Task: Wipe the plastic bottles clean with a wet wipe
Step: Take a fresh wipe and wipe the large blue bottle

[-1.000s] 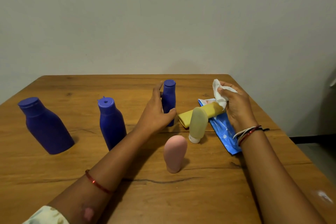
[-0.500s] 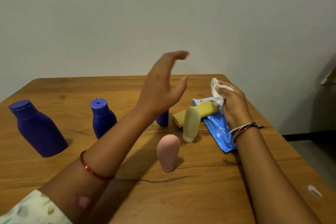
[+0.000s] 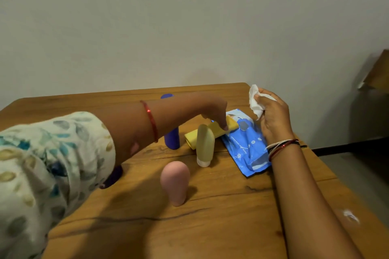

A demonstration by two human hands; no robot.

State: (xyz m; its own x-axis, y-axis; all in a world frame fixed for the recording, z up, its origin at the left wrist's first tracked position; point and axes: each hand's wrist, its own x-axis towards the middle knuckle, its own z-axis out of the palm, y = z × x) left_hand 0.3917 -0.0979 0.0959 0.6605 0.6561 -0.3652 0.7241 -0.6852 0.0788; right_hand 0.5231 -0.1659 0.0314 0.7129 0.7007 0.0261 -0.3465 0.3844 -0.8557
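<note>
My left hand (image 3: 210,111) reaches across the table, and its fingers curl down over a yellow bottle (image 3: 216,130) that lies on its side. A crumpled white wet wipe (image 3: 255,103) is gripped in my right hand (image 3: 273,118), raised above the blue wipe pack (image 3: 246,145). A pale yellow tube (image 3: 205,145) stands on its white cap in front of the yellow bottle. Nearer to me stands a pink tube (image 3: 174,181). My left forearm hides much of a slim blue bottle (image 3: 172,139).
The wooden table (image 3: 210,227) meets a plain wall at the back, and its right edge runs close to my right arm. A dark blue bottle (image 3: 112,176) peeks out under my left sleeve. A brown object (image 3: 379,71) sits at the far right.
My left hand let go of the slim blue bottle, rose, then came down to the right onto the lying yellow bottle. The view shifted right. My right hand kept the wipe.
</note>
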